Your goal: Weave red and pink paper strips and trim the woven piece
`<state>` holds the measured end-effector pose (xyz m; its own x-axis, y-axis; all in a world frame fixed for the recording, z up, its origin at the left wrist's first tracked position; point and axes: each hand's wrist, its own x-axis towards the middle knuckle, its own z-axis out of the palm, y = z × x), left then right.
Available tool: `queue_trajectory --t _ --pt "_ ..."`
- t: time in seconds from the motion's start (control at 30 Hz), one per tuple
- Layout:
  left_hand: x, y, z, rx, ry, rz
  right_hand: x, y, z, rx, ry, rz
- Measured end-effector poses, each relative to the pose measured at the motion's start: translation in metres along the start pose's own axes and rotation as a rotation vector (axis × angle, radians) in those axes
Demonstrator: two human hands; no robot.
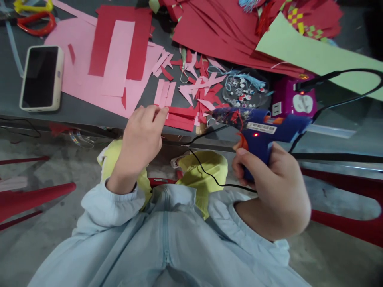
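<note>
My right hand is wrapped round the handle of a blue hot glue gun, its fingers by the orange trigger. A small red light glows on the gun, and its nozzle points left over the table edge. My left hand is closed at the left end of red paper strips, fingertips pressed together on them. Pink paper strips stand upright side by side from the red ones, partly crossing them. My left fingers hide the near left corner of this piece.
Loose pink and red paper scraps lie behind the strips, beside a round dish of beads. A purple power box with a black cable stands right. Red sheets, a green sheet, a phone and scissors surround them.
</note>
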<state>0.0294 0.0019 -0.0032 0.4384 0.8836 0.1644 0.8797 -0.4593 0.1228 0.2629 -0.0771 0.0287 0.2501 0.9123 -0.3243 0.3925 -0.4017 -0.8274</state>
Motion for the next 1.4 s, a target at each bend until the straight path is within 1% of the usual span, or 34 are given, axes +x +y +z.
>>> queue_trajectory --t 0.17,0.3,0.53,0.73,0.87,1.03,1.17,1.4 --pt "0.0020 0.0002 0.0018 0.001 -0.005 0.001 -0.0028 0.0005 -0.0029 0.041 -0.013 0.040" --pt "0.0022 -0.0002 0.0038 0.010 0.000 0.004 -0.0031 0.0020 -0.0034 0.050 -0.010 0.041" --pt "0.0029 -0.0001 0.0038 -0.002 0.017 0.002 -0.0032 0.0042 -0.0041 0.066 -0.016 0.011" --pt "0.0043 0.0020 0.0014 0.029 -0.019 -0.029 -0.0019 0.0078 -0.0032 0.061 -0.022 -0.026" --pt "0.0054 0.0028 0.0014 0.071 -0.023 -0.028 -0.0023 0.0076 -0.0032 0.069 -0.029 -0.040" --pt "0.0060 0.0032 0.0021 -0.001 -0.007 -0.042 -0.0036 0.0055 -0.0025 0.094 -0.036 0.000" --pt "0.0054 0.0035 0.0027 -0.038 0.015 -0.043 -0.0039 0.0058 -0.0027 0.092 -0.037 0.003" --pt "0.0036 0.0040 0.0026 -0.013 -0.001 -0.037 -0.0041 0.0052 -0.0038 0.085 -0.051 -0.014"
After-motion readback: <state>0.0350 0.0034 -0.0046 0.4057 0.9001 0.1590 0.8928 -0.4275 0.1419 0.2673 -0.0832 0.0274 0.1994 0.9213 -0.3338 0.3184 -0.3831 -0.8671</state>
